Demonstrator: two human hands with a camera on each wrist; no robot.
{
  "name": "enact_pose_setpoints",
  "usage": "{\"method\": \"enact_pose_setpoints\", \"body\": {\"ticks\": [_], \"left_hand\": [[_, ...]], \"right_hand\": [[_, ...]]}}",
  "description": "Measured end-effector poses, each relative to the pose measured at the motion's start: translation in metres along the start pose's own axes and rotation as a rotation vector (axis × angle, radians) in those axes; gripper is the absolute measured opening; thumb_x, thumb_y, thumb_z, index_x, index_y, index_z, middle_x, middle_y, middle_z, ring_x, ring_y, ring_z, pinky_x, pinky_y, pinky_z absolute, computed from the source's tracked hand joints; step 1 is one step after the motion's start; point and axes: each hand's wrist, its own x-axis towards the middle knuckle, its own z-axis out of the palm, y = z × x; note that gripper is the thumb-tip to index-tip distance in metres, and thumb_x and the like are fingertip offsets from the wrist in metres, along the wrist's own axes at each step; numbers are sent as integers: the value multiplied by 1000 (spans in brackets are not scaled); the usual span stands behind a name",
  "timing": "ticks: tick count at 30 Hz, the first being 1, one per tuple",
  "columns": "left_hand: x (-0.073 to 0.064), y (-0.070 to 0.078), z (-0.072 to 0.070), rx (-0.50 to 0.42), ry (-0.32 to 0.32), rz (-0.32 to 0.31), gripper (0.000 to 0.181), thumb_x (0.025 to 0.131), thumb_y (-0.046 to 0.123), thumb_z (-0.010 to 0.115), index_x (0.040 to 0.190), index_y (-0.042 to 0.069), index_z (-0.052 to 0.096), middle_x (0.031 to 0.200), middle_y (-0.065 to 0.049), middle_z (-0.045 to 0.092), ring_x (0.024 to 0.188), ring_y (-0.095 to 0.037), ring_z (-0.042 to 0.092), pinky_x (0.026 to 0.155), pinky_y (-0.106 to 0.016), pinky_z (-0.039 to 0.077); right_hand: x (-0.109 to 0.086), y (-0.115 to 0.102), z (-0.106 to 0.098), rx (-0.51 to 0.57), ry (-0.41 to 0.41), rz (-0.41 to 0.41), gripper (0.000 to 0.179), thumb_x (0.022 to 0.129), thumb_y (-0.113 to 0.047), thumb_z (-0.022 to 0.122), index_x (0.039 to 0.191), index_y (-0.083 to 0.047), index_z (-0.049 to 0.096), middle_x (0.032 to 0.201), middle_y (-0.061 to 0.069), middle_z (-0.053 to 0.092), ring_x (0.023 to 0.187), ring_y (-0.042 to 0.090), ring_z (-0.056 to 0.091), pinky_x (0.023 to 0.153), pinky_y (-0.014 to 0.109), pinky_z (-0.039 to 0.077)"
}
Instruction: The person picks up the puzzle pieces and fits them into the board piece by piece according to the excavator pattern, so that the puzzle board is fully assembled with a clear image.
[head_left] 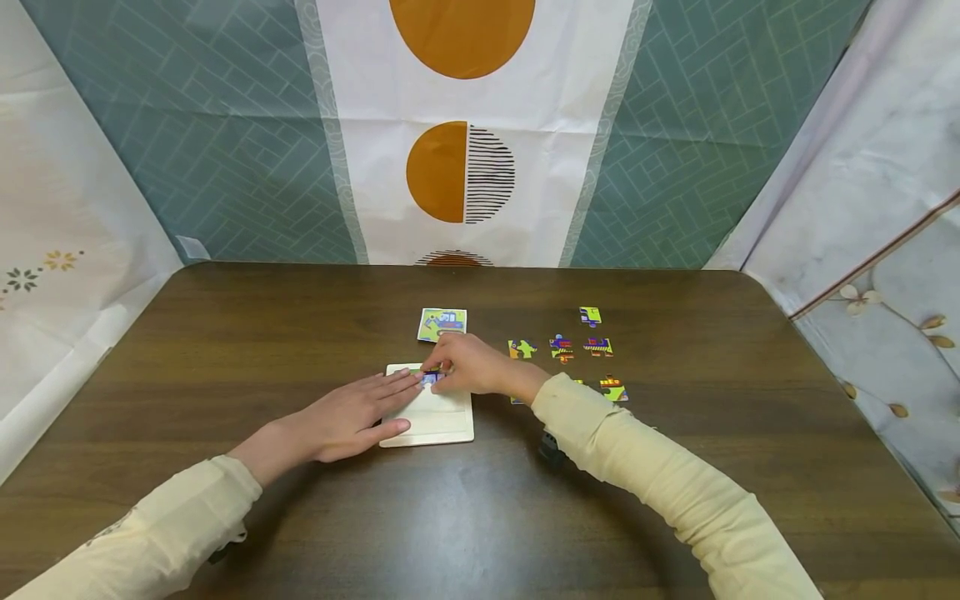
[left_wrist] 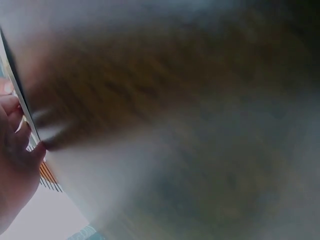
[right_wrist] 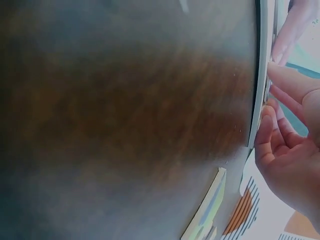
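Note:
A pale puzzle tray (head_left: pixel 435 427) lies on the table, with colourful puzzle pieces along its far side, partly hidden by the hands. At that side my right hand (head_left: pixel 477 367) pinches a blue and white puzzle piece (head_left: pixel 431 378) between thumb and fingers. From the left, my left hand (head_left: pixel 348 418) rests on the tray with fairly straight fingers, their tips beside that piece. In the right wrist view, the curled fingers (right_wrist: pixel 266 120) of my right hand are at the tray's edge (right_wrist: pixel 258 75). The left wrist view shows the left hand (left_wrist: pixel 17 165) against the tray edge.
Just beyond the tray lies a picture card (head_left: pixel 441 323) with a blue vehicle on green. Several loose pieces lie to the right, including a green and orange one (head_left: pixel 521 349), a purple one (head_left: pixel 597 346) and a yellow-green one (head_left: pixel 590 316), on the brown table (head_left: pixel 300 325).

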Motion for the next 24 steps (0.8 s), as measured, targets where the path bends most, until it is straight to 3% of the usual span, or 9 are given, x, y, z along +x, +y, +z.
{"method": "enact_pose_setpoints", "body": {"ticks": [24], "left_hand": [[0, -2, 5, 6, 52, 10, 71, 97, 51, 51, 147, 3, 39, 154, -9, 33, 142, -25, 27, 112, -48, 26]], "right_hand": [[0, 0, 0, 19, -24, 15, 28, 84, -11, 75, 112, -4, 73, 95, 6, 61, 86, 18, 56, 74, 21, 44]]}}
